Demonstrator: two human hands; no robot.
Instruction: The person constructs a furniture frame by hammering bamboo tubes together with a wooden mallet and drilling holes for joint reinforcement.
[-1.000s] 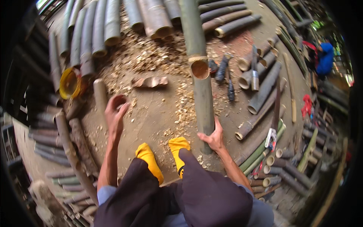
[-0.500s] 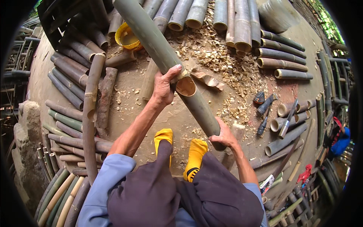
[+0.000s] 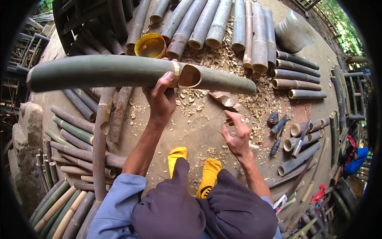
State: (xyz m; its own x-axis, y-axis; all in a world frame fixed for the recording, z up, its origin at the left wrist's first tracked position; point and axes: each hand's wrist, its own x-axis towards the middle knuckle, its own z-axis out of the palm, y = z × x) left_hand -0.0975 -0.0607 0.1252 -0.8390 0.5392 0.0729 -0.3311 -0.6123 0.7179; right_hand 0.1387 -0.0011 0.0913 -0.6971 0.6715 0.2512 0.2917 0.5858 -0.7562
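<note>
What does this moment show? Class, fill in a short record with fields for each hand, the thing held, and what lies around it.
Left hand: left hand grips the bamboo pole beside its notch, holding it level.
Right hand: right hand open, off the pole.
Nearby: yellow bowl, wood chips, hand tools.
Ground: bamboo lengths laid in rows.

Printed items in view: one packet, one emblem.
A small flat printed packet [image 3: 281, 202] is found on the ground at the lower right, among thin bamboo sticks [image 3: 296, 187]; it is rectangular, with white, red and dark areas, its details too small to resolve. A dark round emblem [image 3: 204, 192] is carried on the toe of one yellow shoe [image 3: 209, 175].
</note>
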